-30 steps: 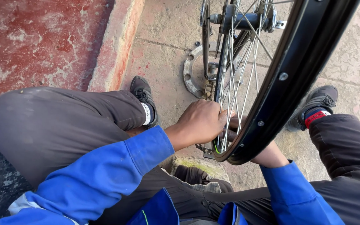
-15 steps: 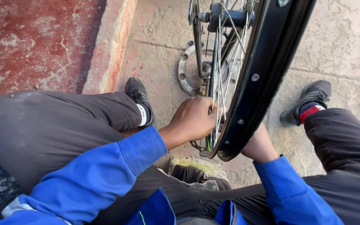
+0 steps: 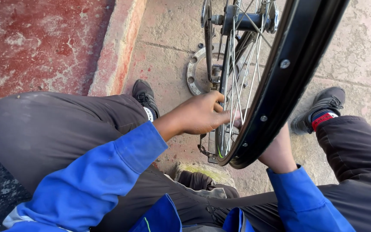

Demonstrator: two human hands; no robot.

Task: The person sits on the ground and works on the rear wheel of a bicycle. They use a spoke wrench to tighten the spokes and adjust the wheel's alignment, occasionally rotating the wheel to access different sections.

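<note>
Shifted rightward, the left hand pinches the spokes; the right hand's grip is hidden behind the rim.

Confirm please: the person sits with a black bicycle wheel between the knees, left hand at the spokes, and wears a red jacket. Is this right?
Not quite: the jacket is blue, not red, as the head view shows. The black bicycle wheel does stand between the knees, left hand at the spokes.
</note>
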